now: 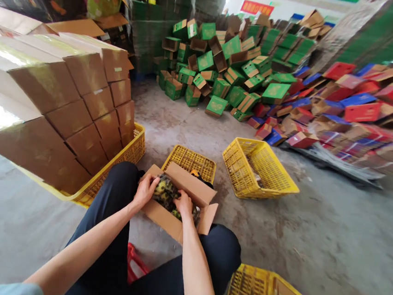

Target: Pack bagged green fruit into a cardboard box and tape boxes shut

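An open cardboard box (166, 222) rests across my knees with its flaps standing up. Inside it lies yellow-green fruit in dark, see-through wrapping (164, 191); I cannot make out its kind. At the box's left end, my left hand (145, 192) is closed over the edge of the wrapped fruit. My right hand (184, 204) reaches in from the near side, its fingers curled onto the wrapped fruit near the middle. Parts of its fingertips are hidden among the wrapping.
Cardboard boxes (72, 103) are stacked in a yellow crate (95, 186) at my left. An upturned yellow crate (193, 160) sits beyond my knees. More yellow crates (267, 166) stand at right and at lower right. Green cartons (218, 104) and red-blue cartons (363, 111) are heaped behind.
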The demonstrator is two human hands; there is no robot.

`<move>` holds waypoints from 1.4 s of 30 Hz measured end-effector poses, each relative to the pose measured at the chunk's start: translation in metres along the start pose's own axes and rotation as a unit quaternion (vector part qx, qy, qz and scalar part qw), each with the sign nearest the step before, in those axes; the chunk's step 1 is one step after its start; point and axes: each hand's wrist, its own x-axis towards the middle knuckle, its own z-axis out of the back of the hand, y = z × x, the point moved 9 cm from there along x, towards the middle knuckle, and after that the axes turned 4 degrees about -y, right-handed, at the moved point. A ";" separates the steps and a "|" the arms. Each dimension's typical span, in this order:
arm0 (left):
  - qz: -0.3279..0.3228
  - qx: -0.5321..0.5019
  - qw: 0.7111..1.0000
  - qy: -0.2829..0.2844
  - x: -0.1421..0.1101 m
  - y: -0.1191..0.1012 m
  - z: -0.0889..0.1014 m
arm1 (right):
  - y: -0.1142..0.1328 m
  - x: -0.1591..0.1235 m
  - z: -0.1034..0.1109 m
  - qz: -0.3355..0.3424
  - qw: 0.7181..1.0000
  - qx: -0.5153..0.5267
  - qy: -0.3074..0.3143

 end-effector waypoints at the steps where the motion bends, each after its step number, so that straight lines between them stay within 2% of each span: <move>1: 0.004 0.000 1.000 -0.004 0.000 0.000 0.001 | 0.001 -0.001 0.004 0.002 1.000 0.008 -0.010; 4: 0.027 -0.013 0.999 -0.019 0.000 0.003 0.004 | -0.002 -0.008 0.023 0.003 0.999 0.015 -0.048; 8: 0.066 -0.050 0.996 -0.046 -0.002 0.004 0.011 | -0.018 -0.033 0.053 -0.021 0.994 -0.022 -0.105; 12: 0.119 -0.082 0.986 -0.080 -0.004 0.009 0.019 | -0.019 -0.059 0.066 -0.025 0.988 -0.069 -0.139; 14: 0.135 -0.106 0.982 -0.082 -0.005 0.012 0.018 | 0.001 -0.063 0.061 0.049 0.987 -0.051 -0.147; 16: 0.133 -0.117 0.981 -0.076 -0.005 0.012 0.017 | 0.029 -0.063 0.042 0.159 0.981 0.010 -0.109; 17: 0.125 -0.118 0.982 -0.071 -0.005 0.011 0.016 | 0.042 -0.061 0.030 0.203 0.976 0.045 -0.069; 19: 0.113 -0.121 0.984 -0.065 -0.004 0.010 0.016 | 0.055 -0.052 0.010 0.225 0.971 0.075 -0.024; 21: 0.116 -0.135 0.982 -0.060 -0.003 0.011 0.016 | 0.058 -0.039 0.002 0.215 0.973 0.077 -0.019; 23: 0.131 -0.155 0.977 -0.064 -0.002 0.013 0.017 | 0.053 -0.030 0.007 0.198 0.977 0.074 -0.033; 25: 0.143 -0.170 0.972 -0.075 -0.001 0.015 0.020 | 0.041 -0.027 0.022 0.180 0.980 0.068 -0.056; 28: 0.152 -0.184 0.967 -0.094 -0.001 0.017 0.023 | 0.013 -0.036 0.051 0.150 0.983 0.045 -0.096; 30: 0.153 -0.189 0.965 -0.100 -0.001 0.019 0.023 | -0.004 -0.045 0.066 0.110 0.986 -0.022 -0.125; 32: 0.151 -0.191 0.965 -0.098 0.000 0.019 0.021 | -0.005 -0.052 0.071 0.100 0.984 -0.058 -0.137; 34: 0.143 -0.196 0.966 -0.088 0.001 0.018 0.017 | 0.014 -0.053 0.061 0.144 0.982 -0.053 -0.109; 37: 0.129 -0.198 0.969 -0.071 0.002 0.015 0.013 | 0.054 -0.046 0.020 0.227 0.973 -0.020 0.016; 39: 0.128 -0.195 0.970 -0.068 0.001 0.016 0.011 | 0.069 -0.036 0.000 0.238 0.969 -0.025 0.056; 42: 0.132 -0.188 0.970 -0.075 0.001 0.020 0.012 | 0.076 -0.021 -0.020 0.238 0.965 -0.048 0.094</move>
